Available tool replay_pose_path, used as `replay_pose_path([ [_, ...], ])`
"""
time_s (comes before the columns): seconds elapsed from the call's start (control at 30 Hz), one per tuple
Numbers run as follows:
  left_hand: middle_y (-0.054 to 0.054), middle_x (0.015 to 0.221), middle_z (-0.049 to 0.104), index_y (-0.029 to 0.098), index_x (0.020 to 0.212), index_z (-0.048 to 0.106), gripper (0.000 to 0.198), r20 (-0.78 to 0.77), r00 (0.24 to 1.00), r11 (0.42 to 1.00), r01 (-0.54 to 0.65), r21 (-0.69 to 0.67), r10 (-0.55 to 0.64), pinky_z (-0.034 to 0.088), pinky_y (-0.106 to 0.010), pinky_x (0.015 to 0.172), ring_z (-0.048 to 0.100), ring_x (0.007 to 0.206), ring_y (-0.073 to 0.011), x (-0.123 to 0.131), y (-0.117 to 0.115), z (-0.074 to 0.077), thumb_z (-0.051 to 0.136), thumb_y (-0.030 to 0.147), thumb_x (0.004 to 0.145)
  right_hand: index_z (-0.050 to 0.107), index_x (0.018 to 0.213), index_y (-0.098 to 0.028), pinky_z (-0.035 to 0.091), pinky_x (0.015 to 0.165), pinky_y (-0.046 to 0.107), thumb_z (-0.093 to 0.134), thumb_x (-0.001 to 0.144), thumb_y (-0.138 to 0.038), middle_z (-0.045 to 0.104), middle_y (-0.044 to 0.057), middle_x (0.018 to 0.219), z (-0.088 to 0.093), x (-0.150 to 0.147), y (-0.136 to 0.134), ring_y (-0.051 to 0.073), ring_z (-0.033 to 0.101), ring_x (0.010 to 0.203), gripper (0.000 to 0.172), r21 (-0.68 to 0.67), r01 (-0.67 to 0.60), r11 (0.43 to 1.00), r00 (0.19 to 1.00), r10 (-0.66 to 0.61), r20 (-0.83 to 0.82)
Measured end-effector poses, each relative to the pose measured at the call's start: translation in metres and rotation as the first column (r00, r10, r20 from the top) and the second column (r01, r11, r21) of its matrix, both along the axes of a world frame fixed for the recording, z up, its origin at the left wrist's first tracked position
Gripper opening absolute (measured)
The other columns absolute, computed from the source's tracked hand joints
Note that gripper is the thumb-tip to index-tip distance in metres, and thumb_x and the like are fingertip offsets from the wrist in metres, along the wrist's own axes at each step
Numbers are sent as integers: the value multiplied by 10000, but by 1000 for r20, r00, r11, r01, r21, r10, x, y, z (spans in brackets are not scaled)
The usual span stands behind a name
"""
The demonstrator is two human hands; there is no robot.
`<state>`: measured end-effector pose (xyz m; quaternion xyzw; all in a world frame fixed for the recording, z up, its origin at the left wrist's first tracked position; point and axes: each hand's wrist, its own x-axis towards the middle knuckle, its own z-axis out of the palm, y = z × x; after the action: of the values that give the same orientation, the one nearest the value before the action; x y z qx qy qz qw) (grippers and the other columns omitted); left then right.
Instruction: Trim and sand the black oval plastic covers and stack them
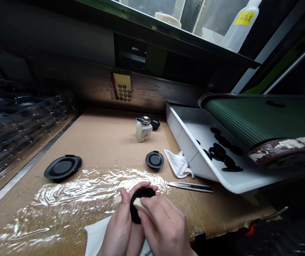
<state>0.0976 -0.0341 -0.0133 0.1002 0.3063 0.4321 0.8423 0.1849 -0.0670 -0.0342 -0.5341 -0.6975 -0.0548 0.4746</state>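
My left hand point(120, 224) grips a small round black disc point(139, 197) near the front edge of the bench, fingers curled around its rim. Pressed against the disc's face is a small pale block point(139, 205), pinched in my right hand point(163, 227). Both hands sit over a crinkled clear plastic sheet point(83, 192) and a white cloth point(96, 236).
A brown cardboard-covered bench point(101, 138) carries a large black lid point(63, 167), a smaller black disc point(154, 160), a white dispenser bottle point(143, 129), a crumpled white rag point(179, 163) and a utility knife point(189, 186). A white tray point(195, 149) of several black discs sits right, below a green conveyor belt point(250, 117).
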Motion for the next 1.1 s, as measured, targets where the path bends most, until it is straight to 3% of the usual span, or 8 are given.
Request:
replay_pose_path([
  [0.2,-75,944,675,204,906,645,402,-12,999,999,46,-9,-46,315,-380,966,571,962,-227,-2,-1,-3,412,516,806,600,913,-154,431,535,270,432,857,-187,606,52,698,-2,-1,0,150,530,596,180,-14,-13,1000,999,13,34],
  [0.4,-60,923,670,198,931,642,400,37,999,1000,13,-12,-12,245,-375,1017,552,997,-220,-1,0,-6,387,489,828,602,955,-119,473,627,277,462,833,-113,617,64,720,8,5,9,155,559,671,186,12,-7,1000,991,5,131],
  [0.57,-75,965,665,198,934,643,466,42,996,995,81,-53,-79,257,-389,1005,541,1019,-243,-3,0,-3,391,563,791,627,890,-132,399,467,252,483,819,-136,590,37,601,8,2,6,135,498,526,160,86,-19,996,987,4,163],
  [0.73,-44,964,675,194,945,638,412,124,992,999,17,-47,-11,203,-336,1042,501,1089,-208,1,2,-4,369,488,840,620,948,-113,453,605,276,486,822,-104,612,64,711,11,9,13,161,548,673,184,-9,-20,1000,981,21,192],
  [0.93,-71,971,678,185,981,631,466,107,994,996,46,-74,-38,188,-394,1051,500,1104,-255,-2,0,-7,399,546,800,625,930,-132,415,536,259,497,824,-134,593,40,649,8,1,8,144,509,588,167,46,-9,999,987,2,164],
  [1.1,-35,975,683,199,997,624,406,159,987,997,14,-79,-1,131,-337,1070,467,1141,-209,-1,0,-8,386,486,836,614,946,-114,448,622,273,500,821,-101,610,64,730,10,10,11,159,543,688,170,-18,2,1000,986,1,165],
])
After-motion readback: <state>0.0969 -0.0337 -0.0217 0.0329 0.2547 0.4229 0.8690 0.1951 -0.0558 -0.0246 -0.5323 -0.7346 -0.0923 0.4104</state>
